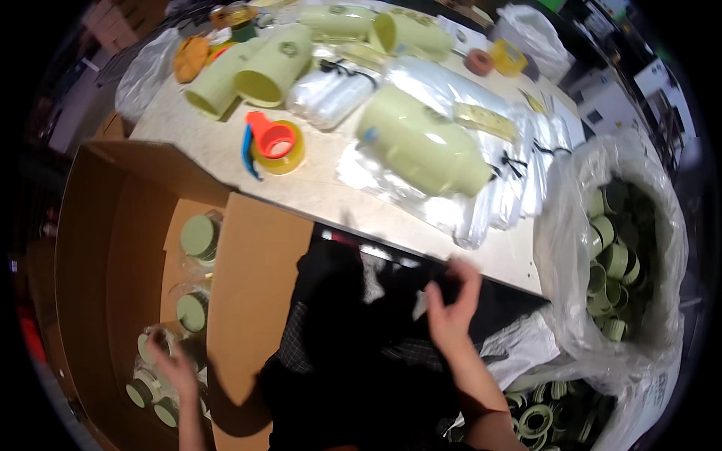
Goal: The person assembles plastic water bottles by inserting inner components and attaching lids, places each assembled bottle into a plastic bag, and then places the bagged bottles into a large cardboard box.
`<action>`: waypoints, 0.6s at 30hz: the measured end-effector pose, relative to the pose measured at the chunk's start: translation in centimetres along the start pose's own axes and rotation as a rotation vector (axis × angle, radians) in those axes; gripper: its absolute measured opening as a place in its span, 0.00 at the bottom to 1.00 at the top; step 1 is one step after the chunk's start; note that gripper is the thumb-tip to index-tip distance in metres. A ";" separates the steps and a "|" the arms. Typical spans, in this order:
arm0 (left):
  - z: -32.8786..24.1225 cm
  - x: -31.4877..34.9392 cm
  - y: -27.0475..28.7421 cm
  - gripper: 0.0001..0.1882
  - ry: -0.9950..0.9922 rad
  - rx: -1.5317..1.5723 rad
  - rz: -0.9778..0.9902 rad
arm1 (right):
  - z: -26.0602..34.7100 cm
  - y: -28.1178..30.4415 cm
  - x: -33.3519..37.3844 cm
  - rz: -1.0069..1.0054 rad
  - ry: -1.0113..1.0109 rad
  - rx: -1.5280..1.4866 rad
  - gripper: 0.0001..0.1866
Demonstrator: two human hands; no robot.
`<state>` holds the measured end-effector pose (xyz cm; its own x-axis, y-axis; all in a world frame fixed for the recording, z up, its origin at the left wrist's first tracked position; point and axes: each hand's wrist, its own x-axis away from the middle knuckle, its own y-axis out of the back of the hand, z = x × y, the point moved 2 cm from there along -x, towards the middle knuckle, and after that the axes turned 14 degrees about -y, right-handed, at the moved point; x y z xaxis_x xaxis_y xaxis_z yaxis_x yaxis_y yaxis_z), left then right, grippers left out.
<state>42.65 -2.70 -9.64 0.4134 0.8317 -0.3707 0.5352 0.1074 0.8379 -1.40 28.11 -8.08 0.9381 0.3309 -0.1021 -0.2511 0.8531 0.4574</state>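
Note:
My left hand [174, 365] reaches into the tall cardboard box [105, 225] at the left. Its fingers look stretched out, slightly blurred, beside a clear jar with a pale green lid [146, 347]; whether they touch it I cannot tell. Other clear jars with green lids [198, 236] stand in the box, one more lid [192, 312] showing in the middle. In front of my body, near the table's edge, my right hand [453, 307] is raised with thumb and fingers apart, holding nothing. Above it on the table lies a large pale green bottle-shaped shell [425, 143] on plastic wrap.
On the table [316, 173] are a tape roll with an orange-red ring [276, 143] on it, bundled clear bags [335, 94] and more green shells [274, 68]. At the right, a plastic-lined sack [556, 301] holds green caps [613, 263]. Green rings [535, 421] lie below it.

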 end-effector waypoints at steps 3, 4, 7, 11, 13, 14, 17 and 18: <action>-17.2 -6.7 -8.9 0.33 -0.504 0.480 0.115 | -0.9 3.3 -5.0 -0.190 0.035 -0.093 0.29; -21.7 -8.9 -11.5 0.35 -0.596 0.525 0.096 | -0.6 3.7 -5.8 -0.169 0.072 -0.061 0.30; -29.0 -11.6 -17.9 0.40 -0.500 0.789 0.224 | 0.2 9.9 -7.5 -0.208 0.236 0.186 0.34; -29.8 -12.0 -19.6 0.44 -0.325 1.003 0.583 | -6.8 25.5 -9.2 -0.664 -0.066 0.074 0.34; -29.4 -12.1 -19.5 0.40 -0.259 0.970 0.557 | -11.2 30.8 -10.0 -0.726 -0.183 0.306 0.35; -29.9 -12.8 -18.6 0.39 -0.173 1.016 0.549 | -12.6 31.6 -10.7 -0.713 -0.164 0.567 0.36; -32.5 -12.9 -17.1 0.34 -0.269 1.135 0.616 | -20.4 34.2 -13.7 -0.434 -0.454 0.451 0.38; -32.2 -11.9 -17.7 0.33 -0.279 1.055 0.678 | -23.5 34.4 -13.9 -0.538 -0.368 0.257 0.39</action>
<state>4.46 3.02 -7.17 0.9020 0.3945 -0.1755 0.4263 -0.8782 0.2170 -28.67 62.31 -11.75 0.9475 -0.3075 -0.0880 0.2927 0.7227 0.6261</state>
